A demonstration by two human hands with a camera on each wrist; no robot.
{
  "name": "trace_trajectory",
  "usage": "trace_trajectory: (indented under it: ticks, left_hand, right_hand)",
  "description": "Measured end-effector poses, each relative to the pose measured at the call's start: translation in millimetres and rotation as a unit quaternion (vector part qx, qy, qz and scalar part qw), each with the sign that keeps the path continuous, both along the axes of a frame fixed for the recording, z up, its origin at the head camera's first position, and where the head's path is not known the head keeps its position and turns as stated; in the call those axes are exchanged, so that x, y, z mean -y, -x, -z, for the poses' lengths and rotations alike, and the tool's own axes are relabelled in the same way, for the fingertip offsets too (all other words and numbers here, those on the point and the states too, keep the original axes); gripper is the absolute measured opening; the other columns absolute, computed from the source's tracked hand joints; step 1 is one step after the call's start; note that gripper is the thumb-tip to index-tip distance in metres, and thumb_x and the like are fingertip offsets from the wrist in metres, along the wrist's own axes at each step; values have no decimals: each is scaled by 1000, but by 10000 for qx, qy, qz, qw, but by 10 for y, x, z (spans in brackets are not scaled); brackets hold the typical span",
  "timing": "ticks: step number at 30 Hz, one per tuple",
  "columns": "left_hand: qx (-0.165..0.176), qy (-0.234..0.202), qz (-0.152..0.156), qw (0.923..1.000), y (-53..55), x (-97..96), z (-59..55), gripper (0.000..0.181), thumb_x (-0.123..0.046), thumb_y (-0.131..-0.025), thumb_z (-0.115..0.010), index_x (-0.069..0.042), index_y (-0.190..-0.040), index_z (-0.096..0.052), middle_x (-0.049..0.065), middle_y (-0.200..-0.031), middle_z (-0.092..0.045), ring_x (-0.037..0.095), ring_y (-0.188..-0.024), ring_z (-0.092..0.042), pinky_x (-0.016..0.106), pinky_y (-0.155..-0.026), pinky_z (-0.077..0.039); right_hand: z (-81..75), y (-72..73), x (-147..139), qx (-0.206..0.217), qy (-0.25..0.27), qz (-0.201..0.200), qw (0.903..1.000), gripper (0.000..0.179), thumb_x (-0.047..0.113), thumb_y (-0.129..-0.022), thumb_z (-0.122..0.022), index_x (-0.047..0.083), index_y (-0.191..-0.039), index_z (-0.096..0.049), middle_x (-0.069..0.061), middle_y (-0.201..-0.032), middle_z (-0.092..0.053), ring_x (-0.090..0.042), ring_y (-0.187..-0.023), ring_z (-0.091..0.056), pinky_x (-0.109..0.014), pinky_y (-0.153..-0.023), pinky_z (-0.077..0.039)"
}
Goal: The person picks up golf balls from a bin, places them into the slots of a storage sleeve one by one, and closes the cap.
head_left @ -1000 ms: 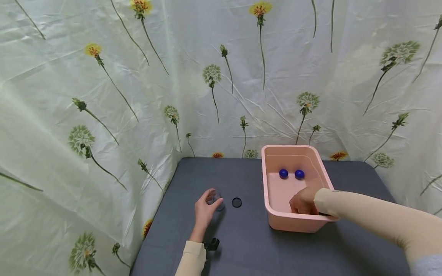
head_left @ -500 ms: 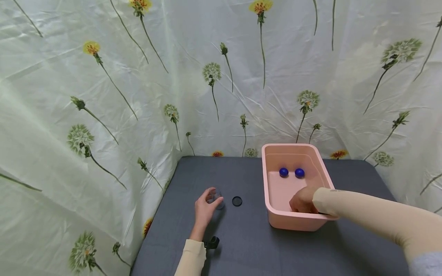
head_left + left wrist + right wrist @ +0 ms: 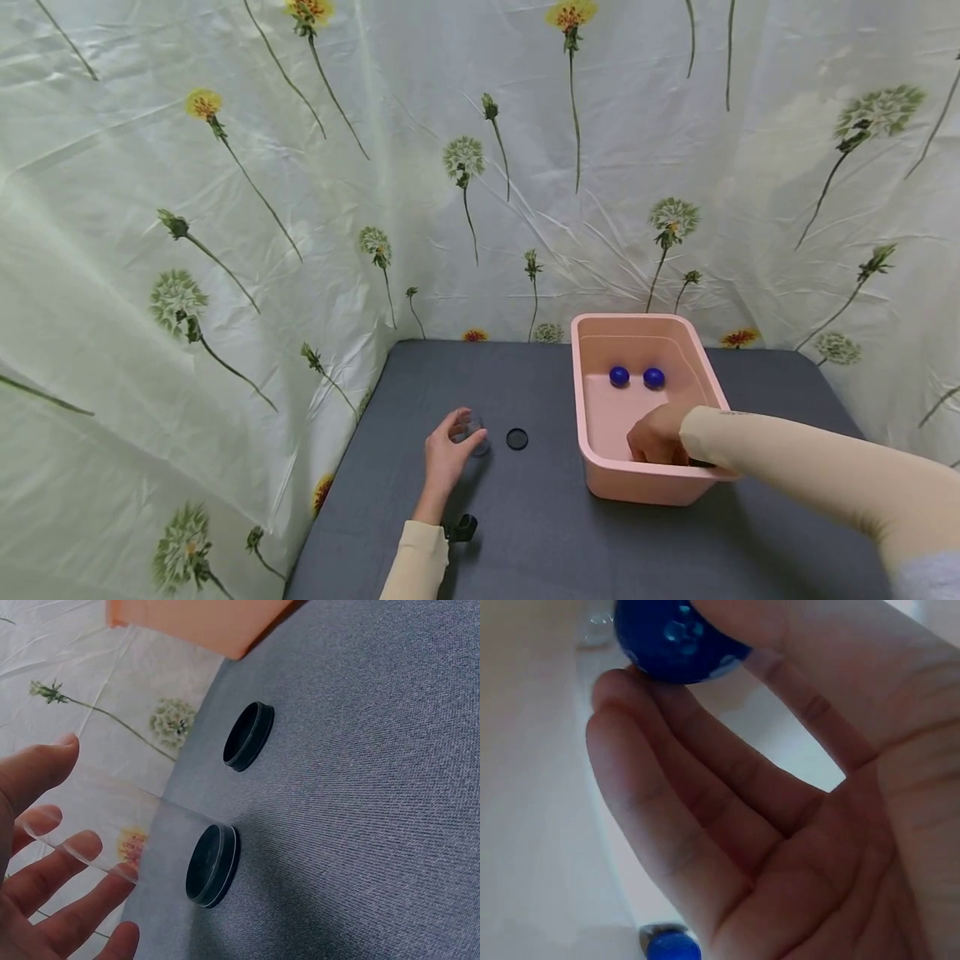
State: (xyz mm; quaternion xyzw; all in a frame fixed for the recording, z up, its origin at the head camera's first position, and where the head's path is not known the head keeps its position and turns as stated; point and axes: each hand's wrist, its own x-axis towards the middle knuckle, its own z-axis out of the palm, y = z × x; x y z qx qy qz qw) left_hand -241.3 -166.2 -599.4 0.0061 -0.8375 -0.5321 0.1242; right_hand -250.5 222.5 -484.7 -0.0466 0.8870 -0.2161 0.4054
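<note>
On the dark table, a clear cylindrical container [image 3: 135,817] with a black base [image 3: 214,866] stands upright. My left hand [image 3: 446,454] holds it near its top, thumb on one side and fingers around the other. Close by lies a loose round black lid [image 3: 517,439]. My right hand [image 3: 660,435] reaches down inside the pink bin [image 3: 637,487], close to its near wall. In the right wrist view, thumb and fingertips pinch a dark blue ball [image 3: 675,637] with light dimples or marks; the head view hides it behind the hand.
Two blue balls, one to the left [image 3: 618,377] and one to the right [image 3: 654,378], lie on the bin floor toward its far end. The right forearm crosses the bin's near right rim. A flower-printed curtain [image 3: 405,208] hangs behind and left of the table.
Both hands stay in place, the left at the clear container and the right in the bin. Only the head view shifts very slightly.
</note>
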Motion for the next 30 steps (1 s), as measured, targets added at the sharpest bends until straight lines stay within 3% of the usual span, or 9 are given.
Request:
trace_trajectory:
  ticks: [4,7,11,17,23,30]
  left_hand:
    - [6,-11,41,10000,0,-6,-12,43,-31,-82,-85,-28,-122,-68,2,-118,-70,28,-109,-64,55,-94,-49]
    - [6,2,13,10000,2,-9,-13,42,-29,-82,-86,-29,-121,-69,0,-118,-71,26,-108,-64,54,-94,-49]
    - [-27,56,-46,10000,-6,-15,-11,43,-28,-82,-86,-27,-122,-69,-1,-117,-71,25,-107,-64,53,-93,-49]
    - [-19,91,-18,10000,-47,-31,-31,45,-28,-82,-86,-23,-124,-70,-1,-118,-70,24,-107,-64,53,-94,-49]
    - [-130,113,92,9998,-75,-45,-106,44,-34,-81,-86,-30,-122,-69,4,-119,-71,23,-106,-64,53,-95,-48]
    - [-294,-137,210,9993,-137,-67,-214,41,-26,-83,-85,-27,-120,-69,6,-118,-70,21,-105,-64,55,-97,-48]
  right_hand:
    - [71,185,-57,109,-276,-1057,9940,35,1,-67,-76,24,-92,-70,-5,-80,-66,-19,-64,-58,-29,-53,-49]
    - [89,289,-90,114,-241,-1538,9877,39,-5,-71,-77,24,-95,-67,-7,-88,-66,-22,-67,-61,-38,-64,-57]
    - [66,361,-97,191,-80,-1498,9885,45,-12,-69,-80,20,-98,-69,-9,-97,-63,-25,-73,-63,-44,-71,-59]
    - [-24,399,-73,-14,-98,-2067,9783,40,-13,-70,-83,16,-95,-73,-7,-91,-65,-20,-74,-61,-42,-70,-59]
    - [-79,443,-97,-21,205,-1969,9802,36,-11,-72,-83,13,-98,-73,-8,-89,-68,-19,-73,-61,-44,-71,-59]
    - [-159,501,-126,-99,516,-2005,9783,34,-6,-75,-83,15,-99,-74,-6,-91,-68,-19,-79,-60,-41,-69,-59]
